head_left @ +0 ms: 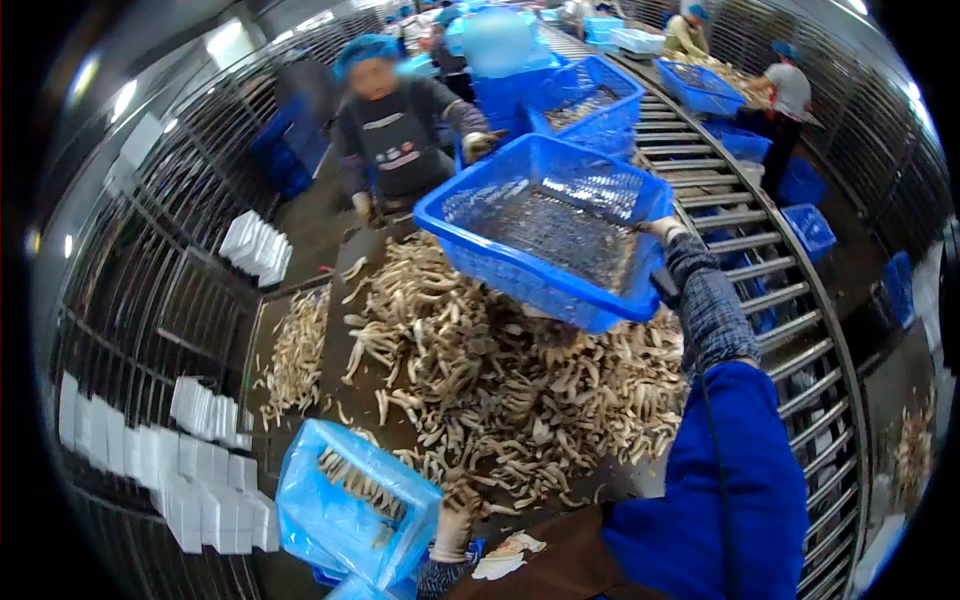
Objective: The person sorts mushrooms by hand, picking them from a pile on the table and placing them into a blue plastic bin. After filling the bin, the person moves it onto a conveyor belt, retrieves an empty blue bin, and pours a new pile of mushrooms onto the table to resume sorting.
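My right hand (660,232), gloved, grips the right rim of a blue plastic basket (470,245). The basket is tilted over a big heap of long, pale mushrooms (450,350), and dark bits cling to its inside. Low in the view, my left hand (455,525) wears a glove with dirty fingers. Those fingers are curled at the near edge of the heap, and I cannot tell what is in them. Just left of it stands a container lined with a light-blue plastic bag (310,510), with mushrooms laid in rows inside.
Across the table a co-worker (395,140) in a dark apron has a gloved hand near the basket's far corner. A roller conveyor (790,300) curves along the right. White foam trays (200,470) are stacked at left; another blue basket (590,100) stands behind.
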